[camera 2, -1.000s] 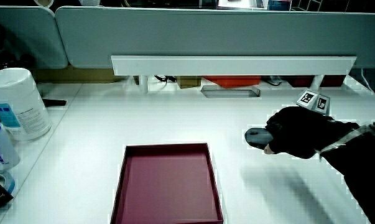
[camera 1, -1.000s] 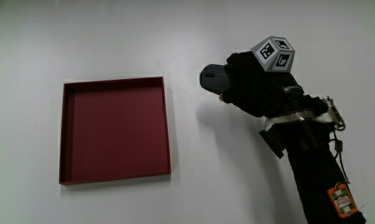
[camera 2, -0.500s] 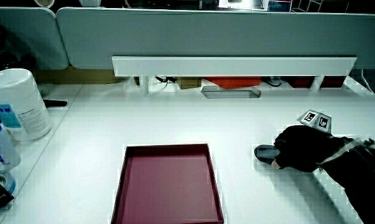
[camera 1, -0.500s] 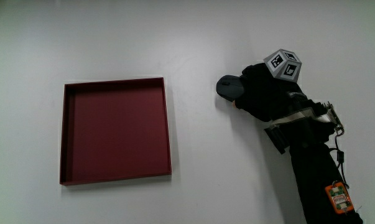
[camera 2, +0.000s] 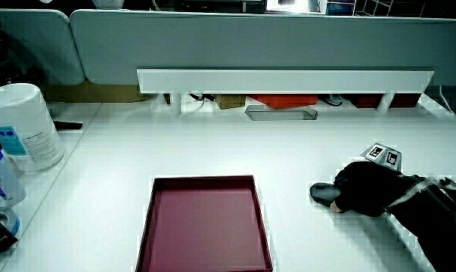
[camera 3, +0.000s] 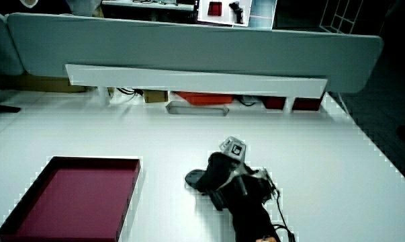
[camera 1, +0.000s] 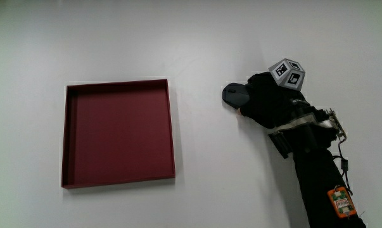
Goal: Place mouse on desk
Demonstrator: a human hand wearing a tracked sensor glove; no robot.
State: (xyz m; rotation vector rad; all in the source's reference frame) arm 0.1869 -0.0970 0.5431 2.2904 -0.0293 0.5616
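While on the table (camera 1: 197, 38), hands (camera 1: 270, 104) (curled) cover mouse (camera 1: 235, 95).

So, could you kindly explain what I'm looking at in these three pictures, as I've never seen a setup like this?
There is no machine here: it is a person's hand in a black glove, with a small patterned cube fixed on its back. One picture looks straight down on the white table; the other two look forward across it toward a low grey partition. On the table lies an empty dark red tray. Beside the tray, the hand rests over a dark grey computer mouse, which sits down on the table with the fingers wrapped over it. In a side view, a white canister stands at the table's edge.
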